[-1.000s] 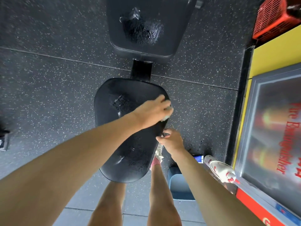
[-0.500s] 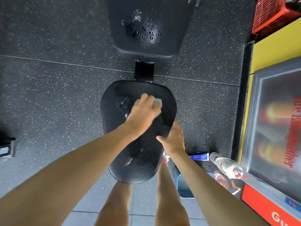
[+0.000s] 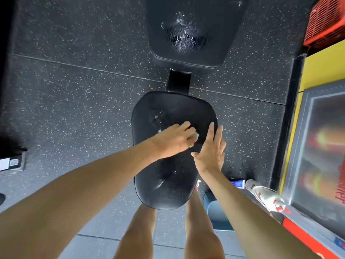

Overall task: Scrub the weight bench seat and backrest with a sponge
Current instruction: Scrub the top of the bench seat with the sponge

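Now left hand (image 3: 172, 142), fingers curled over green sponge (image 3: 194, 136) on wet glossy rounded seat (image 3: 175, 104); right hand (image 3: 211, 149) flat, fingers spread.

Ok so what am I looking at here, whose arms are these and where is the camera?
No machine here: a person wears a camera on the head, looking down, so you see their own arms and legs. The near black pad is the bench seat; the pad beyond is the backrest, wet with suds. The left hand holds a greenish sponge against the seat. The right hand lies flat on the seat's right edge. A spray bottle and a blue container are on the floor at right.
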`<state>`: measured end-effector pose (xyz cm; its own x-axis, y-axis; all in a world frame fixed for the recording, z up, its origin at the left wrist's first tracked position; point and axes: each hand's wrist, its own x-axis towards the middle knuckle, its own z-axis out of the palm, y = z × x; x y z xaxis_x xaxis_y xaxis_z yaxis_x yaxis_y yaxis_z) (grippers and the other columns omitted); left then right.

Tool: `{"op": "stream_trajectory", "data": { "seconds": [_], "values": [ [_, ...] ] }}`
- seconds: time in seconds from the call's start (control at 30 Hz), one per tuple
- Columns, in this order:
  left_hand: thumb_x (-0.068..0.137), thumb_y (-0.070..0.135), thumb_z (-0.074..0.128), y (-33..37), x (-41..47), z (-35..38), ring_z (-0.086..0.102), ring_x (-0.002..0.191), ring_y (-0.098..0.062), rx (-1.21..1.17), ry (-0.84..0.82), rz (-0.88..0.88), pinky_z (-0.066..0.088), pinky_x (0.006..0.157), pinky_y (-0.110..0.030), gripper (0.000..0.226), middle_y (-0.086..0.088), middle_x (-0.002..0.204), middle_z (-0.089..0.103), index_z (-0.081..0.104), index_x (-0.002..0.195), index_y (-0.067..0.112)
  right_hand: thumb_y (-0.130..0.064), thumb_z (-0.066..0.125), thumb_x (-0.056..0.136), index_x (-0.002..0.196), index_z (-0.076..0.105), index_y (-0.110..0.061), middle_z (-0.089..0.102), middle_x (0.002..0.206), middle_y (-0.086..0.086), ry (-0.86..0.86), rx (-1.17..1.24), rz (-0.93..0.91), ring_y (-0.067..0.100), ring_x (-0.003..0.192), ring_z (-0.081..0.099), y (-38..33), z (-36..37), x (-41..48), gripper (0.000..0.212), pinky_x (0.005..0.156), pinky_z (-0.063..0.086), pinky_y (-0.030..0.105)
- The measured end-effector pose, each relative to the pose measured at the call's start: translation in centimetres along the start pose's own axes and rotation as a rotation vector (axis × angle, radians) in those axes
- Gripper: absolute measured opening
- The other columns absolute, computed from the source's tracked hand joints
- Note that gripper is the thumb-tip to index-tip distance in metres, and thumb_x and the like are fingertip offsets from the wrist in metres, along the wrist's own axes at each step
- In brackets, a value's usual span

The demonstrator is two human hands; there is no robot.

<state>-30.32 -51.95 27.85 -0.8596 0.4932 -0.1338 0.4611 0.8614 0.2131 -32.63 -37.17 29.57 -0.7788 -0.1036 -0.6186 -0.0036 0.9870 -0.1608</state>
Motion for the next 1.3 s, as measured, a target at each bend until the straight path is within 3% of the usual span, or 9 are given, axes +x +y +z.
{"op": "stream_trajectory", "data": {
  "seconds": [0.17,0.23,0.37,0.57,0.77,0.9,1.07,1.23,1.3],
  "values": [
    [0.075,-0.011,0.051,-2.0,-0.2,-1.0,0.038,0.104,-0.029,-0.189,0.031,-0.749,0.038,0.055,-0.030,0.053,-0.009,0.114,0.044,0.050,0.122,0.012,-0.030,0.075,0.079,0.152,-0.009,-0.020,-0.015,0.159,0.004,0.002,-0.111,-0.084,0.025,0.146,0.003,-1.2,-0.1,0.8,0.111,0.114,0.020,0.040],
    [0.076,-0.007,0.054,-0.9,-0.1,-1.5,0.038,0.106,-0.028,-0.235,-0.012,-0.633,0.037,0.055,-0.028,0.050,-0.008,0.116,0.045,0.050,0.121,0.013,-0.031,0.075,0.079,0.151,-0.011,-0.018,-0.018,0.158,0.006,-0.007,-0.166,-0.097,0.026,0.147,-0.001,-1.7,-0.1,1.1,0.114,0.117,0.015,0.040],
    [0.062,0.002,0.074,-2.7,-1.7,-1.1,0.053,0.081,-0.026,-0.074,-0.045,0.014,0.036,0.044,-0.027,0.043,-0.007,0.091,0.058,0.065,0.103,0.006,-0.036,0.078,0.075,0.150,-0.017,-0.019,-0.024,0.155,0.014,-0.033,-0.285,-0.087,0.033,0.146,-0.006,-2.5,-0.3,1.8,0.122,0.119,0.012,0.044],
    [0.072,-0.022,0.046,-6.0,-2.9,-0.9,0.038,0.101,-0.032,-0.383,0.210,-0.960,0.048,0.069,-0.040,0.064,-0.010,0.110,0.052,0.061,0.121,0.016,-0.036,0.080,0.073,0.148,-0.022,-0.021,-0.020,0.155,0.020,-0.109,-0.382,-0.074,0.037,0.146,-0.005,-3.2,-0.6,2.8,0.127,0.118,0.010,0.046],
    [0.068,-0.016,0.056,-6.3,-3.7,-1.0,0.042,0.099,-0.031,-0.237,0.029,-0.386,0.052,0.058,-0.040,0.063,-0.010,0.109,0.050,0.055,0.123,0.014,-0.038,0.080,0.072,0.148,-0.021,-0.020,-0.015,0.156,0.020,-0.087,-0.408,-0.075,0.037,0.146,-0.002,-3.1,-0.2,2.9,0.127,0.119,0.011,0.046],
    [0.067,-0.028,0.044,-8.2,-4.1,-0.6,0.041,0.097,-0.036,-0.391,0.265,-1.029,0.050,0.071,-0.047,0.062,-0.017,0.106,0.054,0.065,0.111,0.010,-0.041,0.079,0.072,0.148,-0.021,-0.017,-0.010,0.155,0.024,-0.047,-0.459,-0.095,0.040,0.145,0.004,-3.2,0.0,2.9,0.128,0.118,0.012,0.046],
    [0.075,-0.016,0.055,-8.7,-4.1,-1.6,0.041,0.098,-0.025,-0.247,0.028,-0.293,0.051,0.064,-0.030,0.059,-0.006,0.110,0.051,0.053,0.126,0.013,-0.046,0.077,0.072,0.148,-0.021,-0.015,-0.008,0.155,0.027,-0.041,-0.494,-0.106,0.041,0.144,0.006,-3.2,0.1,2.9,0.128,0.118,0.012,0.045],
    [0.078,-0.019,0.049,-10.7,-2.8,-1.2,0.038,0.098,-0.027,-0.357,0.147,-0.823,0.049,0.079,-0.042,0.059,-0.008,0.111,0.053,0.058,0.126,0.015,-0.048,0.077,0.072,0.147,-0.023,-0.014,-0.008,0.154,0.027,-0.038,-0.517,-0.102,0.041,0.144,0.007,-3.2,0.1,2.9,0.129,0.119,0.012,0.045],
    [0.079,-0.018,0.049,-10.2,-2.0,-1.3,0.035,0.095,-0.024,-0.377,0.144,-0.756,0.048,0.075,-0.039,0.055,-0.005,0.110,0.053,0.061,0.120,0.016,-0.048,0.077,0.072,0.147,-0.022,-0.014,-0.007,0.154,0.027,-0.040,-0.522,-0.098,0.041,0.144,0.008,-3.3,0.1,3.0,0.129,0.118,0.013,0.045]
  ]
}}
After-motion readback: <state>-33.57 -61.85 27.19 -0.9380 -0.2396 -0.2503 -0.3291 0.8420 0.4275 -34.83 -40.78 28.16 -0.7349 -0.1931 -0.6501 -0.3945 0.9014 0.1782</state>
